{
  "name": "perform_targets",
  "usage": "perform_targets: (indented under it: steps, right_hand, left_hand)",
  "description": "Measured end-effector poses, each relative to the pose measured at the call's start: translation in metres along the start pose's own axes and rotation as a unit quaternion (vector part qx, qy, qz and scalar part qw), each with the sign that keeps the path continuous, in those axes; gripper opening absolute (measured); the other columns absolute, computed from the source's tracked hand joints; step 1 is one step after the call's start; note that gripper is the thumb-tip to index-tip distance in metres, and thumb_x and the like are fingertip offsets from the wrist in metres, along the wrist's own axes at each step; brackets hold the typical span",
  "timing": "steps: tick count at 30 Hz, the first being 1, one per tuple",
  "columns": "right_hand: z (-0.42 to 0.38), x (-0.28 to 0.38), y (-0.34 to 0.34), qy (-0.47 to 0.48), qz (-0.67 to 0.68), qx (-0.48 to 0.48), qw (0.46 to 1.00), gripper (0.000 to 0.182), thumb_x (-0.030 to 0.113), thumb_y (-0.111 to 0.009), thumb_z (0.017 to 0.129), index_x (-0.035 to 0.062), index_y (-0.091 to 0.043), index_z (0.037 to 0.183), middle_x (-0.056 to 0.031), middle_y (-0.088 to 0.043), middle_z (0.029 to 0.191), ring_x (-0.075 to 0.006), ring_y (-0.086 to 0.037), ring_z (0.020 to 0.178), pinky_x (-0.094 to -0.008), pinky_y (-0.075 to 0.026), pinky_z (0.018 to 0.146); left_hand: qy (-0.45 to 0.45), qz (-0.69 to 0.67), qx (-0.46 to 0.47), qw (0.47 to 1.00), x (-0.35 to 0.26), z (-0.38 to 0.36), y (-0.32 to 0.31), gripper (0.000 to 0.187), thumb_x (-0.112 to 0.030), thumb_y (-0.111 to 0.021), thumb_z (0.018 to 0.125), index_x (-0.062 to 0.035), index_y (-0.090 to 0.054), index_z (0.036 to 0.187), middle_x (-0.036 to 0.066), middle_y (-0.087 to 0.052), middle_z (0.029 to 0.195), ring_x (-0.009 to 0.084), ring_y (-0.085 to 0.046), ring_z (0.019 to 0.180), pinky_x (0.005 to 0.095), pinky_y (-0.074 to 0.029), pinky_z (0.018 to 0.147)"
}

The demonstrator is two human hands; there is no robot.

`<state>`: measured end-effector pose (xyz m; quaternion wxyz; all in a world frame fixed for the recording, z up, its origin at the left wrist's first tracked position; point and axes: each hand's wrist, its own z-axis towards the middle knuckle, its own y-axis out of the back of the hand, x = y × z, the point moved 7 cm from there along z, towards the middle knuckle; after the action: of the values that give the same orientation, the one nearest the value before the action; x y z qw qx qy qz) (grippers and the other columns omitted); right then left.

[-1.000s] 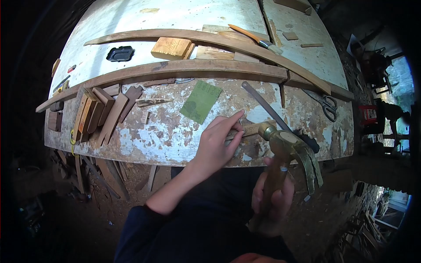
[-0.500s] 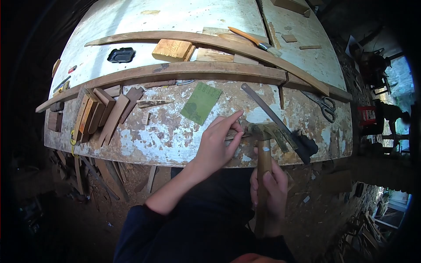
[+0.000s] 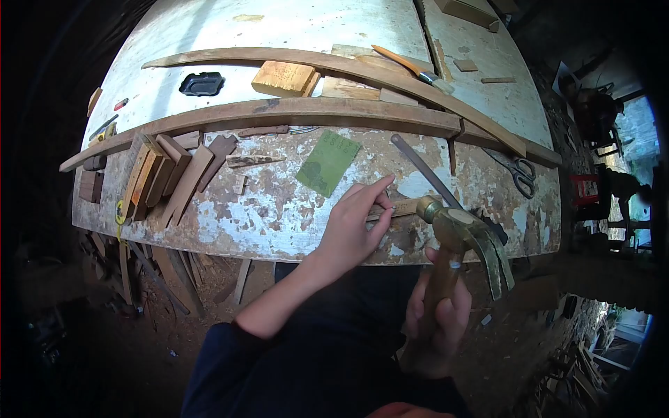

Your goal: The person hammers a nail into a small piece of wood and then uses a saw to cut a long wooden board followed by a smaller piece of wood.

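One green sheet (image 3: 328, 164) near the left hand (image 3: 352, 221) bears faint, unreadable print (image 3: 339, 145).

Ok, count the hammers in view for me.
1: the claw hammer, gripped in the right hand, its head just to the right of the left hand. Others may be hidden in the dark clutter below the bench.

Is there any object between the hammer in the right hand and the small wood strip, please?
No loose object is visible between the hammer and the wood strip. Only the left hand is close, at the strip's left part. The strip's right end seems hidden behind the hammer.
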<state>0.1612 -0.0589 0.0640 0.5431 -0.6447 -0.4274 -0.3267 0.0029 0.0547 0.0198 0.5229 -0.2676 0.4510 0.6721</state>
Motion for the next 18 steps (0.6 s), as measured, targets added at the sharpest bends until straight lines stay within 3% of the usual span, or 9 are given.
perform_targets:
  steps: [3, 4, 8, 11, 12, 15, 16, 18]
  right_hand:
    - [0.023, -0.015, 0.005, -0.167, -0.074, -0.020, 0.983, 0.098, 0.060, -0.074, 0.095, -0.0048, -0.037, 0.160, -0.0060, -0.058, 0.077, -0.0090, -0.050, 0.051, -0.0224, -0.039, 0.043]
    - [0.020, -0.008, 0.000, -0.113, -0.063, -0.040, 0.991, 0.088, 0.054, -0.069, 0.101, -0.0090, -0.041, 0.156, -0.0054, -0.053, 0.070, -0.0089, -0.044, 0.042, -0.0249, -0.036, 0.039]
    - [-0.009, 0.004, -0.004, 0.047, -0.001, 0.004, 0.999, 0.087, 0.049, -0.067, 0.104, -0.0098, -0.037, 0.159, -0.0065, -0.054, 0.074, -0.0097, -0.047, 0.044, -0.0244, -0.038, 0.041]
    - [0.011, -0.007, 0.000, -0.038, -0.071, -0.015, 0.997, 0.087, 0.051, -0.067, 0.103, -0.0099, -0.038, 0.158, -0.0068, -0.054, 0.073, -0.0093, -0.047, 0.045, -0.0237, -0.036, 0.040]
    - [0.016, -0.011, 0.005, -0.146, -0.098, -0.014, 0.984, 0.077, 0.043, -0.067, 0.105, -0.0055, -0.041, 0.159, -0.0065, -0.059, 0.082, -0.0097, -0.051, 0.052, -0.0234, -0.041, 0.046]
    - [0.006, 0.005, -0.004, -0.061, -0.059, -0.012, 0.996, 0.081, 0.044, -0.068, 0.104, -0.0063, -0.038, 0.161, -0.0075, -0.058, 0.082, -0.0101, -0.051, 0.052, -0.0235, -0.041, 0.047]
    - [0.002, 0.011, -0.012, 0.004, -0.058, -0.052, 0.997, 0.090, 0.054, -0.067, 0.102, -0.0110, -0.038, 0.157, -0.0064, -0.053, 0.072, -0.0080, -0.045, 0.046, -0.0231, -0.035, 0.041]
    - [-0.002, 0.005, -0.008, 0.029, -0.046, -0.038, 0.998, 0.091, 0.055, -0.067, 0.101, -0.0110, -0.039, 0.156, -0.0062, -0.052, 0.072, -0.0078, -0.044, 0.046, -0.0228, -0.035, 0.041]
  left_hand:
    - [0.003, -0.002, -0.002, 1.000, -0.001, 0.000, -0.001, 0.063, 0.005, -0.080, 0.085, -0.0052, -0.063, 0.145, 0.009, -0.074, 0.094, 0.0271, -0.072, 0.088, 0.0376, -0.058, 0.081]
    - [0.003, -0.002, -0.001, 1.000, -0.001, -0.001, -0.001, 0.063, 0.005, -0.080, 0.085, -0.0052, -0.063, 0.145, 0.009, -0.074, 0.094, 0.0270, -0.072, 0.088, 0.0376, -0.058, 0.081]
    - [0.004, -0.004, -0.005, 1.000, 0.001, -0.001, 0.000, 0.063, 0.005, -0.080, 0.085, -0.0053, -0.063, 0.145, 0.009, -0.074, 0.094, 0.0269, -0.073, 0.088, 0.0374, -0.058, 0.081]
    - [0.004, -0.009, -0.004, 1.000, 0.001, -0.001, 0.000, 0.063, 0.005, -0.080, 0.086, -0.0055, -0.062, 0.146, 0.009, -0.074, 0.094, 0.0270, -0.074, 0.089, 0.0376, -0.058, 0.081]
    - [0.004, -0.009, -0.006, 1.000, 0.000, -0.001, 0.000, 0.064, 0.005, -0.080, 0.086, -0.0055, -0.062, 0.146, 0.009, -0.074, 0.094, 0.0270, -0.074, 0.088, 0.0376, -0.059, 0.081]
    - [0.004, -0.012, -0.012, 1.000, 0.002, 0.000, 0.000, 0.064, 0.005, -0.080, 0.085, -0.0056, -0.062, 0.146, 0.009, -0.074, 0.094, 0.0271, -0.074, 0.088, 0.0378, -0.059, 0.082]
    - [0.007, -0.014, -0.013, 1.000, 0.003, -0.001, 0.000, 0.064, 0.005, -0.080, 0.085, -0.0055, -0.062, 0.146, 0.009, -0.074, 0.094, 0.0270, -0.074, 0.088, 0.0378, -0.059, 0.082]
    - [0.008, -0.017, -0.014, 1.000, 0.004, -0.001, 0.000, 0.064, 0.005, -0.080, 0.085, -0.0054, -0.063, 0.146, 0.009, -0.074, 0.094, 0.0270, -0.074, 0.088, 0.0376, -0.059, 0.082]
